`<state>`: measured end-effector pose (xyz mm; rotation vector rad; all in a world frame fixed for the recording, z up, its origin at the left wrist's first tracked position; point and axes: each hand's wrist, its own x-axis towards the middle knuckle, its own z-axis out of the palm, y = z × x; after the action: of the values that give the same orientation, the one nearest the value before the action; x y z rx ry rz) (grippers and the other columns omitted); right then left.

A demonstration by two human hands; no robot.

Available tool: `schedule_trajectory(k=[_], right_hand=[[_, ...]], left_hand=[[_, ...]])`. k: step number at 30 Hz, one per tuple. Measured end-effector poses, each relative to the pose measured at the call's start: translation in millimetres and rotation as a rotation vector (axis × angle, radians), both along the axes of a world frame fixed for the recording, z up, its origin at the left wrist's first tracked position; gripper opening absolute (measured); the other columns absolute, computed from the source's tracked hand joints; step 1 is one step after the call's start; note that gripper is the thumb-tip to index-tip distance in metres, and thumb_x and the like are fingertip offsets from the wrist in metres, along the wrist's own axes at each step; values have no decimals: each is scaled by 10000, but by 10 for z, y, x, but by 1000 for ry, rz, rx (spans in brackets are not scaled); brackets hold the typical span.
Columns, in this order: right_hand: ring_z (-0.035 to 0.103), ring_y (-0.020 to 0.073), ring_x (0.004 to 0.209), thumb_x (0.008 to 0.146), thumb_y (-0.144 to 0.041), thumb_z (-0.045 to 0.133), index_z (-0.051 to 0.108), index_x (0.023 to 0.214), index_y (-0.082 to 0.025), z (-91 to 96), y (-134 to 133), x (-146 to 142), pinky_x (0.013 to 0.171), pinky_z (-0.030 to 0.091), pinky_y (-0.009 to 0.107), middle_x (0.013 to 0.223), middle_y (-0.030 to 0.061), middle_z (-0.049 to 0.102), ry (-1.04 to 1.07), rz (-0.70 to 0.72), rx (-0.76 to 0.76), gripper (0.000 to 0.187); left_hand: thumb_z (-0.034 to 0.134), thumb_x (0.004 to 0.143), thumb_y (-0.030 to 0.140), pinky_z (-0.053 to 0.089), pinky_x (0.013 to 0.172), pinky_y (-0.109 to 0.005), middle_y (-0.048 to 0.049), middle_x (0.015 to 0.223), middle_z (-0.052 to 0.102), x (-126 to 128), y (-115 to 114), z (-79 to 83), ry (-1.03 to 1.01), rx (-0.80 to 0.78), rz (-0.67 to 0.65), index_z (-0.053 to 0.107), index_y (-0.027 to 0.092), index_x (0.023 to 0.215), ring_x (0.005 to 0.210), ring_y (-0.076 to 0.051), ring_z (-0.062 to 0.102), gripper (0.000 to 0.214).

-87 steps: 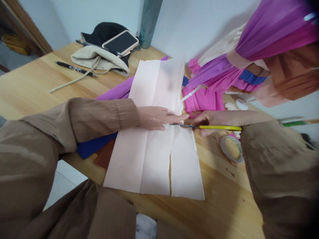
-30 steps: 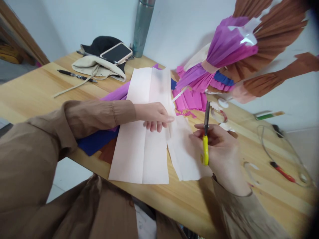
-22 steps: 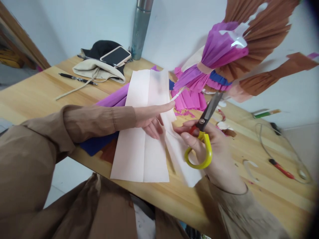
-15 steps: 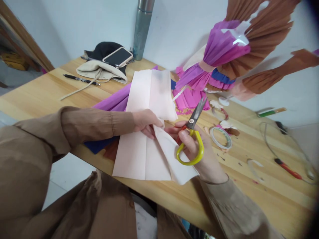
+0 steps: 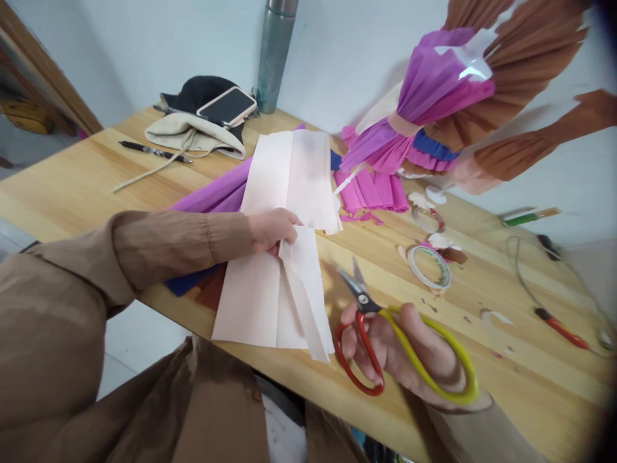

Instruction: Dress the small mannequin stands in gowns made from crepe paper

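Pale pink crepe paper [image 5: 250,302] lies along the near edge of the wooden table. My left hand [image 5: 274,230] pinches a folded flap of it near the middle, and the flap hangs toward the table's edge. To the right of the paper, my right hand [image 5: 400,350] holds scissors [image 5: 364,302] by their red and yellow handles. The blades stand slightly apart and point up and left, clear of the paper. Under the sheet, purple paper [image 5: 212,190] and blue paper [image 5: 187,281] stick out on the left.
A phone [image 5: 227,106] rests on a cloth pouch [image 5: 193,135], beside a pen [image 5: 154,152] and a tall bottle [image 5: 277,58]. On the right are a tape roll [image 5: 429,267], a red-handled tool [image 5: 562,328] and paper scraps. A purple-and-brown paper figure [image 5: 419,96] stands behind.
My right hand has moved right and down, away from the paper, and the scissors have swung to point left with blades apart. The flap in my left hand has shifted left.
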<state>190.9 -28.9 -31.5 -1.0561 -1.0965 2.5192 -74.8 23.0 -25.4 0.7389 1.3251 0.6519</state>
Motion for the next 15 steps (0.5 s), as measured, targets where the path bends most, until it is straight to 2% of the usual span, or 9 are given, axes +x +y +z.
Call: schedule_trajectory(k=[4,12,15], right_hand=[[583,111,508,817,-742,490,641,1021,-129,13,2,63,455,404,198,810,124,692,34,98,-53,663],[603,121,493,844,-719,473,665,1017,-117,-54,50,22,435,421,200,829,148,708,63,103,-109,655],[596,127,473,832,-728,485,687,939,-109,-52,48,-89,423,416,204,737,123,699,91,92,-113,659]], left_hand=[[471,518,-72,554,650,-344,-5,587,605,-5,6,-19,-53,18,19,617,110,782,577,-165,615,352],[459,498,-41,548,662,-356,-9,592,606,-24,7,-35,-78,13,15,623,120,780,584,-170,599,364],[456,484,-36,548,659,-355,-16,599,616,-32,8,-39,-93,8,12,624,118,770,598,-176,610,366]])
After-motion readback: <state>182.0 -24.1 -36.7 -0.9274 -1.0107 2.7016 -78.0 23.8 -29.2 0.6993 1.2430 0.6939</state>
